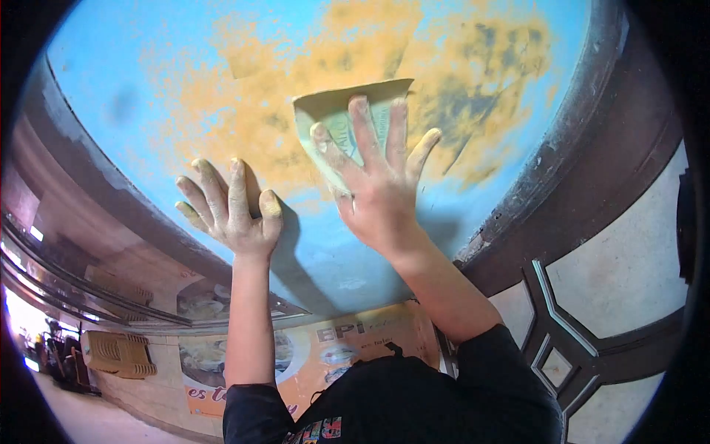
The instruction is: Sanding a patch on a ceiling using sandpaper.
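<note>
A blue painted surface (503,192) carries rough yellow-orange patches (281,52) and greyish smudges. My right hand (377,192) presses a pale, curled paper sheet (325,118), perhaps sandpaper, onto the patched area; its fingers are spread over the sheet's printed back, with the thumb partly hidden. My left hand (229,211) rests on the surface to the left of the sheet, fingers apart and holding nothing, its fingertips coated in pale powder.
Dark edging (529,148) borders the blue surface. A dark frame with pale panels (606,274) stands at the right. At the lower left are glossy banners with food pictures (318,325), a tan plastic object (118,354) and dark clutter (55,355).
</note>
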Available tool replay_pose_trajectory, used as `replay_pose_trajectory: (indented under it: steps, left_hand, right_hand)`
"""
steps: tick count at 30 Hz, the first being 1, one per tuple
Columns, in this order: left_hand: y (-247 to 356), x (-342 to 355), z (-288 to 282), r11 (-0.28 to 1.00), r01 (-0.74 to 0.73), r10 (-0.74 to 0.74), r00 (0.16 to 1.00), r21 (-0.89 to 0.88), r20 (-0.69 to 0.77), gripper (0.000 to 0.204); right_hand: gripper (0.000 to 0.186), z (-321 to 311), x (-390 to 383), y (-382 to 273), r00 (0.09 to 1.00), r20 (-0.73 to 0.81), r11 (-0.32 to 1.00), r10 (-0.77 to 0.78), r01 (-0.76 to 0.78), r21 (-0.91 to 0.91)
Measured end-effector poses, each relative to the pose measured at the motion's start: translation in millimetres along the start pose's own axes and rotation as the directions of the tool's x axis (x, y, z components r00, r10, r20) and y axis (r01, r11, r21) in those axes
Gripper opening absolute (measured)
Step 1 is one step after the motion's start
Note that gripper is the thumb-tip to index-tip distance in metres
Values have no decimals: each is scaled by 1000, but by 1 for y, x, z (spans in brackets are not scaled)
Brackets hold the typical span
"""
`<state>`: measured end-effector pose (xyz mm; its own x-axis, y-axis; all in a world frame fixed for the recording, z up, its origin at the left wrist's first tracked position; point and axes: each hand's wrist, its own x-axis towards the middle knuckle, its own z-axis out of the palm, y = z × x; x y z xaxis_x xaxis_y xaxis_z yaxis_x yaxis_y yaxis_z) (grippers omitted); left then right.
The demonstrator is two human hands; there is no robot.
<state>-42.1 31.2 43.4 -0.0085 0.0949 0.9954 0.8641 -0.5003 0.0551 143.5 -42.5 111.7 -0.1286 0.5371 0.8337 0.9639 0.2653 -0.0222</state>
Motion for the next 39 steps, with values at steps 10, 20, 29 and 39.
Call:
replay_pose_trajectory:
  steps: [10,20,29,39]
  left_hand:
    - [5,-1,-4,1000,15,-15,1000,12,17,48]
    - [6,0,-7,999,-14,14,1000,36,22,50]
    - [1,2,-10,997,-59,58,998,48,34,54]
    - [2,2,-3,1000,18,-19,1000,9,25,49]
  right_hand:
    - [70,-1,-8,-10,998,35,998,58,-58,8]
    - [66,8,-19,-15,999,20,1000,30,-30,4]
    - [70,0,2,-21,998,57,1000,5,-5,13]
    - [68,-14,27,-16,998,-41,999,-42,42,-13]
